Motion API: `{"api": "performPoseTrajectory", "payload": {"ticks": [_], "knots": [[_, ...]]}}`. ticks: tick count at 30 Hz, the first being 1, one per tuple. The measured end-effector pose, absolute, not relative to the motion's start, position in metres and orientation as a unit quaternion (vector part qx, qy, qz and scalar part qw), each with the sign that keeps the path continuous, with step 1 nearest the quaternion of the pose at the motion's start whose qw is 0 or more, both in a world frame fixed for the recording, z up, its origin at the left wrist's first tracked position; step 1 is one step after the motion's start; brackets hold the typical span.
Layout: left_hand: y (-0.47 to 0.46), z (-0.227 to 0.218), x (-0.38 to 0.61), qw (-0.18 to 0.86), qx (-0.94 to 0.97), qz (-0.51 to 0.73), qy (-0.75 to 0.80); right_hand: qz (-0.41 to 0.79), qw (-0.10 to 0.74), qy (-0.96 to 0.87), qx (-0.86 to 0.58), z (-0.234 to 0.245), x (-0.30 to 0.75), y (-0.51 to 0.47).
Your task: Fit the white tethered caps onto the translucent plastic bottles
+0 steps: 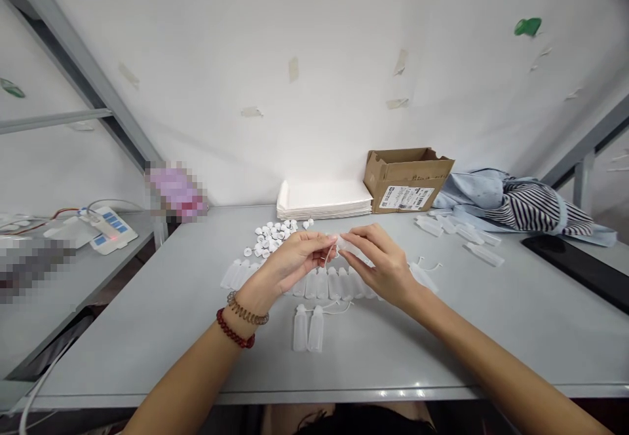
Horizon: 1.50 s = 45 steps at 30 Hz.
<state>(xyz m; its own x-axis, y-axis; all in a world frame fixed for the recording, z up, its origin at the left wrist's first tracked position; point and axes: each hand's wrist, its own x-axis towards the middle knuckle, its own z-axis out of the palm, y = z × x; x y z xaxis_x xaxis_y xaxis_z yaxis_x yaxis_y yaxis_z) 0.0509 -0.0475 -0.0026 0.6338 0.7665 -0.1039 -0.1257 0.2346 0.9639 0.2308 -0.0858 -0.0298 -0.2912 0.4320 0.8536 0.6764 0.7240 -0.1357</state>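
My right hand (386, 264) grips a small translucent plastic bottle (350, 246) lying sideways above the table. At the bottle's neck end, my left hand (301, 258) pinches a thin white cord (328, 256); the fingertips partly hide where it meets the neck. Beneath both hands runs a row of similar bottles (322, 284), partly covered by my fingers. Closer to me, two bottles (308, 330) lie side by side with white cords at their necks. A heap of small white caps (268, 237) is left of my hands, beyond the row.
A stack of white sheets (324, 199) and an open cardboard box (407, 179) stand against the wall. Loose bottles (484, 253) lie at the right, near bundled blue cloth (472, 192) and a long black object (580, 268). The grey table (162, 337) has its front edge close to me.
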Motion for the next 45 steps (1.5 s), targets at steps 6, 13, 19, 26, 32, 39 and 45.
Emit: {"api": "performPoseTrajectory", "payload": {"ticks": [6, 13, 19, 26, 32, 39, 45], "knots": [[-0.049, -0.005, 0.053, 0.706, 0.546, 0.313, 0.324, -0.164, 0.467, -0.802, -0.334, -0.029, 0.232, -0.086], [-0.058, 0.001, 0.057, 0.590, 0.617, 0.388, 0.348, -0.178, 0.450, -0.805, -0.344, -0.030, 0.233, -0.085], [-0.060, 0.005, 0.055, 0.563, 0.644, 0.392, 0.338, -0.079, 0.500, -0.789, -0.349, -0.029, 0.230, -0.088], [-0.060, 0.008, 0.052, 0.517, 0.676, 0.390, 0.351, 0.114, 0.539, -0.737, -0.391, -0.020, 0.226, -0.096], [-0.061, 0.012, 0.051, 0.407, 0.751, 0.394, 0.341, 0.501, 0.529, -0.560, -0.394, -0.010, 0.229, -0.095], [-0.075, 0.008, 0.053, 0.213, 0.872, 0.326, 0.296, 0.630, 0.513, -0.471, -0.344, -0.011, 0.232, -0.092], [-0.076, 0.004, 0.055, 0.144, 0.884, 0.339, 0.287, 0.645, 0.483, -0.487, -0.335, -0.011, 0.239, -0.090]]}}
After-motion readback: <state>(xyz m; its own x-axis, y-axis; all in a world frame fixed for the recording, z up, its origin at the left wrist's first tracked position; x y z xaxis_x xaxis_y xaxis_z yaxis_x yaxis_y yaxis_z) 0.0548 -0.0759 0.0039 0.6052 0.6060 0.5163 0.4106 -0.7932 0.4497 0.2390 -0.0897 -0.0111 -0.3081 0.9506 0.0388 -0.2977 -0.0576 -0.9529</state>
